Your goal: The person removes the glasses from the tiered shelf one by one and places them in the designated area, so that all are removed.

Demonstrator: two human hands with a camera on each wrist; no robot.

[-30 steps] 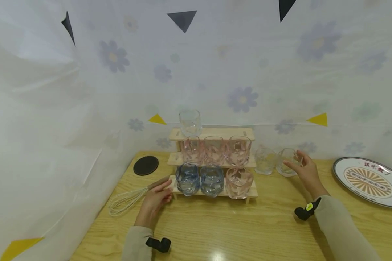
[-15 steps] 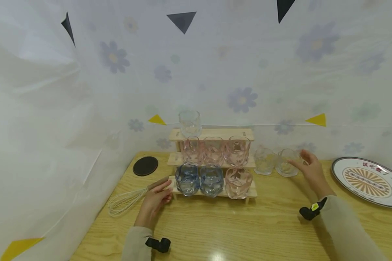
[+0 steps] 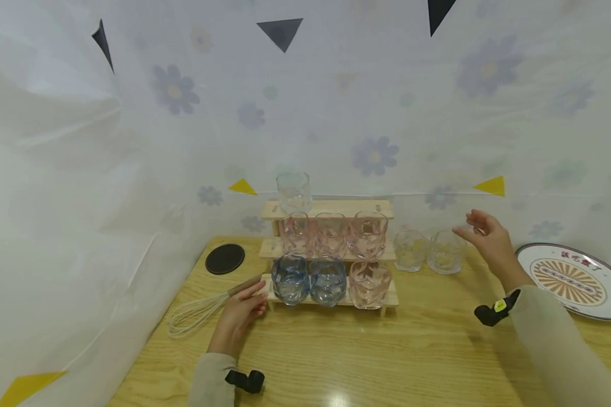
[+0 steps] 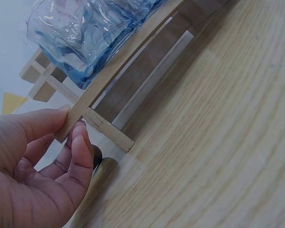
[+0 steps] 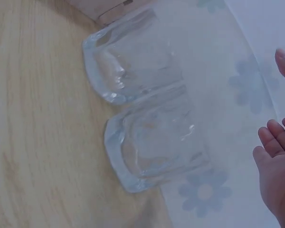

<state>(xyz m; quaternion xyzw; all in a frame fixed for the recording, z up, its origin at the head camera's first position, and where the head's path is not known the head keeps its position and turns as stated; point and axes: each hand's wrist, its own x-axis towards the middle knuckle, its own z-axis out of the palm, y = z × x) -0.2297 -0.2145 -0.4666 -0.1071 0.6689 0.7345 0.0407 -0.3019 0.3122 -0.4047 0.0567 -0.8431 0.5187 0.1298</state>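
A three-tier wooden rack (image 3: 346,208) bears several glasses. My left hand (image 3: 240,314) pinches the left end of its lowest shelf (image 4: 88,95) between thumb and fingers. Two blue glasses (image 3: 290,281) and a pink glass (image 3: 370,285) stand on that shelf. On the middle shelf are three pink glasses (image 3: 331,236); one clear glass (image 3: 293,193) sits at the top left. Right of the rack, two clear glasses (image 3: 411,251) (image 5: 156,142) stand side by side on the table. Above and right of them hovers my right hand (image 3: 494,243), holding nothing, fingers loosely bent and apart from the glass.
A whisk (image 3: 203,311) lies left of the rack, its handle beside my left hand. Behind it is a black round coaster (image 3: 225,259). A large patterned plate (image 3: 572,280) lies at the right. White flowered sheeting (image 3: 336,113) hangs behind the table.
My right hand has let go of the right-hand clear glass and moved up and to the right. The left hand keeps its grip on the rack.
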